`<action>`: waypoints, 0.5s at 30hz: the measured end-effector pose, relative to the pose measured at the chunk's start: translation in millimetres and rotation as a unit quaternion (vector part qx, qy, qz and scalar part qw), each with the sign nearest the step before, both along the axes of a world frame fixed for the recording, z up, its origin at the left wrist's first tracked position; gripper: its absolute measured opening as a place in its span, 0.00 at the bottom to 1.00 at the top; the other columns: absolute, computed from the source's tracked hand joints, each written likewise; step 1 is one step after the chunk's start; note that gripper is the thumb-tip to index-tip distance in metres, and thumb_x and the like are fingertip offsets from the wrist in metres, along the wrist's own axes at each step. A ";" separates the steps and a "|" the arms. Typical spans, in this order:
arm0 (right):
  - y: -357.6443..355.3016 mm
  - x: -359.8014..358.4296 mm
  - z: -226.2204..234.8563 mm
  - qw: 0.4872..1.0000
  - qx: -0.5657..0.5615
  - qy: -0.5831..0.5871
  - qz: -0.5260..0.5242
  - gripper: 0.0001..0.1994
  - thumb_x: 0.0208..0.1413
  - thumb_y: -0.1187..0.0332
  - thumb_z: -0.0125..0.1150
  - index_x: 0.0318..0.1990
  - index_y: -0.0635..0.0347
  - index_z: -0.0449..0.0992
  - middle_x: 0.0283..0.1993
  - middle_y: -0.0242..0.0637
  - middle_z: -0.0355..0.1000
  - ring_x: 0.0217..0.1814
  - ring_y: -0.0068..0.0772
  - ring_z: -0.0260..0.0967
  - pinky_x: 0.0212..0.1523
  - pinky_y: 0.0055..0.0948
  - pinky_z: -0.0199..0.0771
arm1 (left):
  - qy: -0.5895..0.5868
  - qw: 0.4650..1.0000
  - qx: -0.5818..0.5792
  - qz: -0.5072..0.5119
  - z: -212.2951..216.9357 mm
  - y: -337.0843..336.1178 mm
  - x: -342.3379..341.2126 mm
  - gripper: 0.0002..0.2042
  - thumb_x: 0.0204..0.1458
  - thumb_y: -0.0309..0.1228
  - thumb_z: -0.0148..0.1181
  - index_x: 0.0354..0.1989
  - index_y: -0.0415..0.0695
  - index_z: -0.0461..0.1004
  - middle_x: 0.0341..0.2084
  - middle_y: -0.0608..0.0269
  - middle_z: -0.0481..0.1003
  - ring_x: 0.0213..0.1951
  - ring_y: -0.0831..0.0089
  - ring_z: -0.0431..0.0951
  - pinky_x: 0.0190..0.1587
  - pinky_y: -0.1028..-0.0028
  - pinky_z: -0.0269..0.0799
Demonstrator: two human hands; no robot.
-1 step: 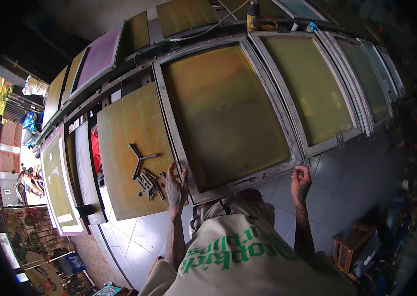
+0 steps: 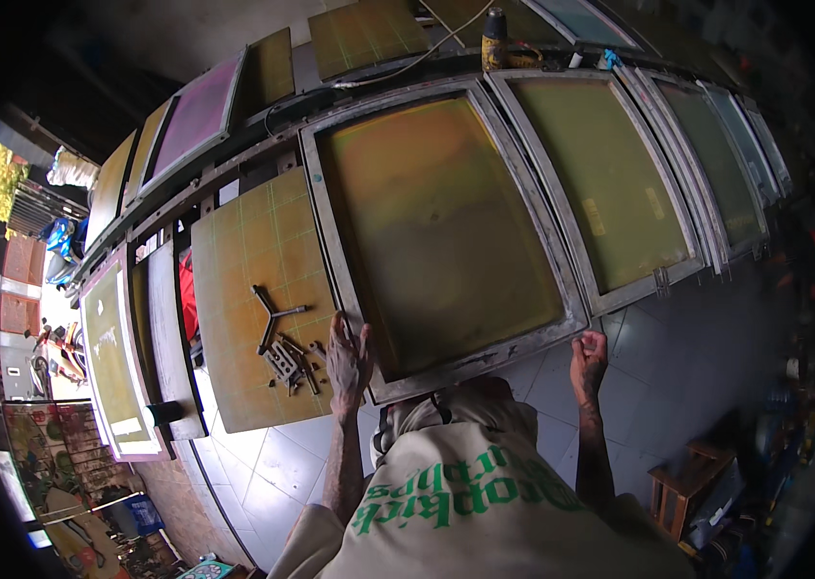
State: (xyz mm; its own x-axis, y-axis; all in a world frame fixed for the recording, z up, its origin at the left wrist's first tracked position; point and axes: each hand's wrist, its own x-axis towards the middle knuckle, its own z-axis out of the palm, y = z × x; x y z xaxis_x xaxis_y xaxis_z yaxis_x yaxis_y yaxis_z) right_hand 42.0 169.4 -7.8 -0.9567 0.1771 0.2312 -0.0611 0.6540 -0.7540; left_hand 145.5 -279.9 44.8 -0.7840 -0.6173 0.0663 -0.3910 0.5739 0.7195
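Note:
A large silk-screen printing frame point(image 2: 446, 232) with grey rails and yellow-brown mesh lies right in front of me, its near rail close to my waist. My left hand point(image 2: 348, 365) is beside its near left corner, fingers stretched up along the left rail and thumb apart. Just off the near right corner is my right hand point(image 2: 589, 362), its fingers curled together; whatever may be in them is hidden. Left of the frame, on a yellow-brown board point(image 2: 253, 232) with green grid lines, lie a three-armed wrench point(image 2: 274, 315) and small metal parts point(image 2: 284, 365) with several bolts.
More screens stand in the row at right, the nearest a yellow-green one point(image 2: 605, 174). A pink-meshed screen point(image 2: 197, 108) and other boards line the back. A yellow and black tool point(image 2: 494, 43) stands behind the frame. A wooden stool point(image 2: 687, 487) is on the tiled floor at right.
The near right corner of the screen frame sits slightly lower in view. Both hands keep nearly the same places and shapes.

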 end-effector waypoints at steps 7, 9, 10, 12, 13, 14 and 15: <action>-8.7 -25.6 19.4 0.907 -0.334 -0.225 -0.122 0.28 0.55 0.63 0.63 0.58 0.58 0.56 0.48 0.47 0.68 0.35 0.37 0.73 0.29 0.32 0.76 | -0.064 0.992 0.101 0.043 -6.6 -20.3 -39.5 0.40 0.57 0.53 0.61 0.69 0.39 0.53 0.53 0.39 0.73 0.49 0.50 0.78 0.49 0.57 0.71; -4.4 -23.7 27.1 0.899 -0.347 -0.242 -0.113 0.30 0.54 0.64 0.63 0.60 0.58 0.54 0.48 0.47 0.68 0.35 0.37 0.73 0.29 0.33 0.76 | -0.017 0.999 0.035 0.032 -13.8 -24.5 -39.4 0.39 0.56 0.51 0.63 0.68 0.40 0.55 0.48 0.44 0.76 0.46 0.57 0.79 0.47 0.61 0.72; -5.2 -24.0 31.4 0.895 -0.352 -0.252 -0.108 0.31 0.54 0.64 0.63 0.61 0.58 0.53 0.48 0.47 0.68 0.34 0.37 0.73 0.29 0.33 0.76 | 0.005 1.000 0.003 0.027 -8.2 -21.6 -41.4 0.38 0.56 0.50 0.65 0.67 0.40 0.56 0.46 0.47 0.78 0.45 0.61 0.79 0.46 0.64 0.72; -8.3 -27.1 30.4 0.886 -0.379 -0.245 -0.107 0.34 0.53 0.66 0.64 0.64 0.59 0.52 0.43 0.44 0.68 0.32 0.34 0.71 0.27 0.31 0.74 | -0.058 0.973 0.217 0.044 -2.4 -26.3 -40.4 0.39 0.55 0.44 0.68 0.68 0.41 0.52 0.42 0.54 0.80 0.44 0.70 0.79 0.47 0.73 0.71; -9.5 -26.8 29.0 0.882 -0.387 -0.247 -0.107 0.35 0.53 0.66 0.64 0.65 0.59 0.51 0.44 0.44 0.68 0.31 0.33 0.71 0.27 0.31 0.74 | 0.017 0.964 0.266 0.025 -9.4 -28.6 -40.3 0.40 0.55 0.43 0.68 0.68 0.41 0.51 0.42 0.55 0.80 0.43 0.71 0.79 0.47 0.74 0.71; -9.3 -26.5 26.4 0.879 -0.394 -0.249 -0.105 0.35 0.53 0.66 0.65 0.65 0.59 0.51 0.44 0.44 0.68 0.31 0.33 0.71 0.27 0.31 0.74 | 0.093 0.946 0.311 0.007 -13.8 -31.3 -38.6 0.40 0.55 0.43 0.68 0.69 0.41 0.49 0.41 0.56 0.81 0.43 0.72 0.79 0.47 0.75 0.70; -4.1 -26.4 19.3 0.880 -0.393 -0.246 -0.101 0.36 0.53 0.67 0.65 0.66 0.58 0.50 0.45 0.44 0.67 0.31 0.33 0.70 0.28 0.30 0.74 | 0.078 0.948 0.308 -0.003 -5.9 -31.6 -44.9 0.38 0.55 0.38 0.69 0.69 0.43 0.52 0.46 0.59 0.78 0.37 0.77 0.77 0.38 0.76 0.73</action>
